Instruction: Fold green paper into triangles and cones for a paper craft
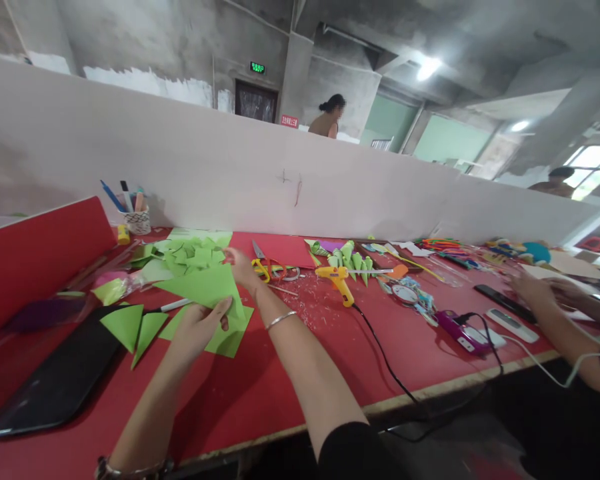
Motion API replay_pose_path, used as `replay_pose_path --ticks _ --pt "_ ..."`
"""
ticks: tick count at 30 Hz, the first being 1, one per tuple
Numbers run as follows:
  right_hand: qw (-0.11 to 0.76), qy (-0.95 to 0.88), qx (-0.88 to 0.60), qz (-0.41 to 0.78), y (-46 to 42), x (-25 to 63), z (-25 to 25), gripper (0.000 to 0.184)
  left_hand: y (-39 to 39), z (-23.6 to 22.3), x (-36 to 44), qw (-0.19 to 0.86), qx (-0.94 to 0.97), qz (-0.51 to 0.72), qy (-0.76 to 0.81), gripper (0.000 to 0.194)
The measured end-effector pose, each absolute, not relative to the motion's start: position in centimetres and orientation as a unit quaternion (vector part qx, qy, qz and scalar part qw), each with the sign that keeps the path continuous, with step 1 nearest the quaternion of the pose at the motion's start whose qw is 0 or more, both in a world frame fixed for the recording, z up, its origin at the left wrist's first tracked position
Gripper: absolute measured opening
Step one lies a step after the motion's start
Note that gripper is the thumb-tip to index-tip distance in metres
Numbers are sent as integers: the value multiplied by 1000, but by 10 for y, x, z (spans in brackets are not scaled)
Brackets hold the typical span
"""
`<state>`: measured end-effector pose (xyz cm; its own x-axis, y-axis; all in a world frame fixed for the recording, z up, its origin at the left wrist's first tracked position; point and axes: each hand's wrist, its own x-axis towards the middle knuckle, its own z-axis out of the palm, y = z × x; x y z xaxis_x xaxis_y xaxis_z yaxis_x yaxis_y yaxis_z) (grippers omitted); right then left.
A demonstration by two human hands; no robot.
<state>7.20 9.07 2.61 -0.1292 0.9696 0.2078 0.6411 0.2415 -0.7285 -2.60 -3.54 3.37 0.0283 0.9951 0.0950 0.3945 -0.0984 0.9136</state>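
Observation:
My left hand (206, 327) is closed on a sheet of light green paper (205, 285), thumb on top, above another green sheet (227, 341) on the table. My right hand (241, 268) reaches past the paper's far edge, beside a heap of green paper scraps (190, 255). Its fingers are blurred and partly hidden, so I cannot make out what they hold. Just right of it lie scissors with yellow and orange handles (264, 268). Green folded paper pieces (125, 325) lie left of my left hand, by a white-barrelled pen (175, 305).
A yellow glue gun (339, 280) trails a black cord over the table's front edge. Rolled green paper cones (350, 259) lie behind it. A purple power strip (463, 333) and a co-worker's hands (530, 290) are to the right. A pen cup (139, 219) stands at the back left.

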Motion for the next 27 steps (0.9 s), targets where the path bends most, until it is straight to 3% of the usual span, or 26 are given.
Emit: replay_pose_path --ticks 6,10,21,27 --pt "248 -656 -708 82 85 132 13 32 -36 37 -23 363 595 414 585 48" --pt "188 -632 -750 45 92 139 8 28 -35 36 -23 364 602 409 581 49" --pt "142 -631 -761 50 104 125 1 33 -37 32 -25 353 617 399 579 48" --pt "146 -630 -756 99 108 119 8 24 -35 28 -25 357 618 389 583 47"
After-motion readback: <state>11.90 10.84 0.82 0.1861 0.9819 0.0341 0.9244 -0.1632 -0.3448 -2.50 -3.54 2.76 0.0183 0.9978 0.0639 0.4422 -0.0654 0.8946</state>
